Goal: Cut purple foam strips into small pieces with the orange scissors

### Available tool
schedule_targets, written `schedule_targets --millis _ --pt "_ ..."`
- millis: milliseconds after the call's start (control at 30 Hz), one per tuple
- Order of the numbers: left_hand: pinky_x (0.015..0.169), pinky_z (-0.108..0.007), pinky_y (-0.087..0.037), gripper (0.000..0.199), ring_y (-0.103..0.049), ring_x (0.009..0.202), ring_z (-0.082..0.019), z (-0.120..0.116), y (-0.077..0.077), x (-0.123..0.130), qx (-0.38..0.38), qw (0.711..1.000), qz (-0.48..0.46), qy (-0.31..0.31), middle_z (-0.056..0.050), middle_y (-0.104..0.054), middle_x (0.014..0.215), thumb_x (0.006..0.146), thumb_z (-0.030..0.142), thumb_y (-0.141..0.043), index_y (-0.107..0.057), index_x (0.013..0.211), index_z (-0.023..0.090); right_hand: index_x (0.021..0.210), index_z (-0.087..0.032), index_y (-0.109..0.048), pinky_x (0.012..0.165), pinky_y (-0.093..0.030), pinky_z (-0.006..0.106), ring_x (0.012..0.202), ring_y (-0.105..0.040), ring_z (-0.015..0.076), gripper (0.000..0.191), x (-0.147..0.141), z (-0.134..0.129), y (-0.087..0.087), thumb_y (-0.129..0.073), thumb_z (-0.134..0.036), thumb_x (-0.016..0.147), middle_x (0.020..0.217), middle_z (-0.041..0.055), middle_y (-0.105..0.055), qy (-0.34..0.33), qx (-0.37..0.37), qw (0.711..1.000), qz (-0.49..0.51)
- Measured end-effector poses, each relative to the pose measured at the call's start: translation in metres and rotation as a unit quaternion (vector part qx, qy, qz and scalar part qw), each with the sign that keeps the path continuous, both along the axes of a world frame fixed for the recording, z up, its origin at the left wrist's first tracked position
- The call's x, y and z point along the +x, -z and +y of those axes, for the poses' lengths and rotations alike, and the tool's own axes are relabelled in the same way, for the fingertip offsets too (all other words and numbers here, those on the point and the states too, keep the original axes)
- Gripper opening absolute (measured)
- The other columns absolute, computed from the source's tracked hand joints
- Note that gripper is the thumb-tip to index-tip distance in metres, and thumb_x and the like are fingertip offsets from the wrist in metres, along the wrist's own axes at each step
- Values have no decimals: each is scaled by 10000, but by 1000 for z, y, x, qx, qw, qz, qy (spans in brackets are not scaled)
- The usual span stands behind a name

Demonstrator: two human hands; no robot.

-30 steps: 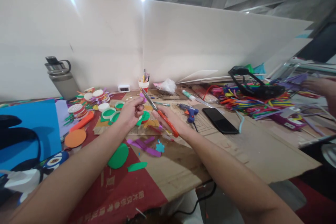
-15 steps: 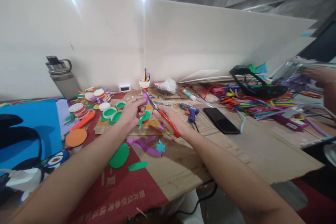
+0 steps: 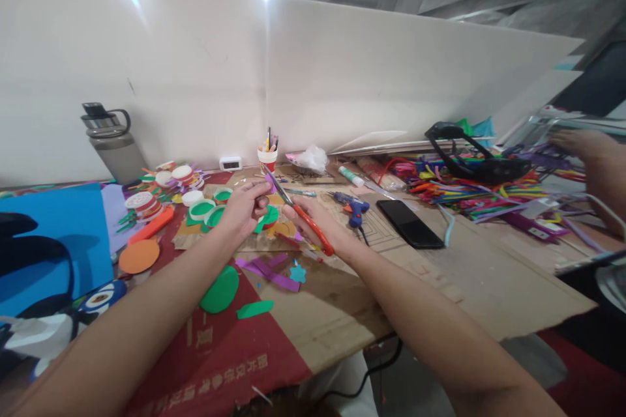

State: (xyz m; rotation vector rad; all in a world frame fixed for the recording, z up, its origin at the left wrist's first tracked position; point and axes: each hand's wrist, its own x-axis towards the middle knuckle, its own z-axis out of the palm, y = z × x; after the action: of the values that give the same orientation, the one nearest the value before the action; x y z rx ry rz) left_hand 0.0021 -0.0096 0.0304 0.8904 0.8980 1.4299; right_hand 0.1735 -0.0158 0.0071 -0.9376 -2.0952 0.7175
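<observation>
My right hand is closed round the orange-red handles of a pair of scissors. The blades point up and away, their tips beside the fingers of my left hand. That hand pinches a small purple paper piece right at the blades; its exact outline is too small to make out. Below my hands lie purple paper strips and a light-blue star-shaped cutout. A green paper disc and a green scrap rest nearer me. Shallow white rings with green inside stand just beyond my left wrist.
A blue glue gun and a black phone lie to the right. Further right are pipe cleaners and another person's hand. A grey bottle, blue sheet and pencil cup stand or lie around the table.
The view has shifted slightly, while my hands keep nearly the same pose with the scissors at the purple piece. At the far right, the other person's hand has moved a little left.
</observation>
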Motion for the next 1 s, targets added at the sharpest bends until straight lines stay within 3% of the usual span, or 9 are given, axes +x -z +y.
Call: schedule_targets --millis 233,500,700,800,1000 --pt "331 -127 -193 256 -379 427 -10 2 1 -1 6 1000 1 6 36 -515 633 602 186 -778 -554 704 117 680 -198 -429 555 -297 265 575 -389 114 433 -1 -3 -3 -429 -553 929 612 -36 -435 13 11 1000 3" --pt "357 -137 -243 218 -419 459 -42 -3 -2 2 15 1000 6 -12 39 -466 545 608 160 -740 -525 639 137 701 -219 -393 487 -301 248 508 -393 108 388 -2 -7 -4 -439 -534 923 574 -34 -430 25 -49 998 40" --pt "361 -148 -239 184 -402 434 -36 1 2 2 37 999 30 -16 16 -508 533 629 141 -717 -536 597 135 789 -210 -457 495 -342 232 529 -421 102 323 -1 -7 -5 -471 -512 906 617 -39 -467 2 -53 997 53" --pt "380 -148 -283 167 -426 446 -38 3 4 1 59 998 21 -3 11 -535 558 647 171 -754 -593 666 129 814 -212 -464 508 -350 234 533 -427 106 308 -1 -6 -3 -466 -504 913 613 -43 -473 5 -58 997 48" --pt "366 -138 -245 314 -420 434 -35 2 3 0 44 999 24 -20 37 -505 524 589 229 -853 -574 697 133 762 -210 -443 529 -346 245 526 -428 106 331 -3 -7 -3 -432 -489 939 594 -40 -484 5 -53 998 37"
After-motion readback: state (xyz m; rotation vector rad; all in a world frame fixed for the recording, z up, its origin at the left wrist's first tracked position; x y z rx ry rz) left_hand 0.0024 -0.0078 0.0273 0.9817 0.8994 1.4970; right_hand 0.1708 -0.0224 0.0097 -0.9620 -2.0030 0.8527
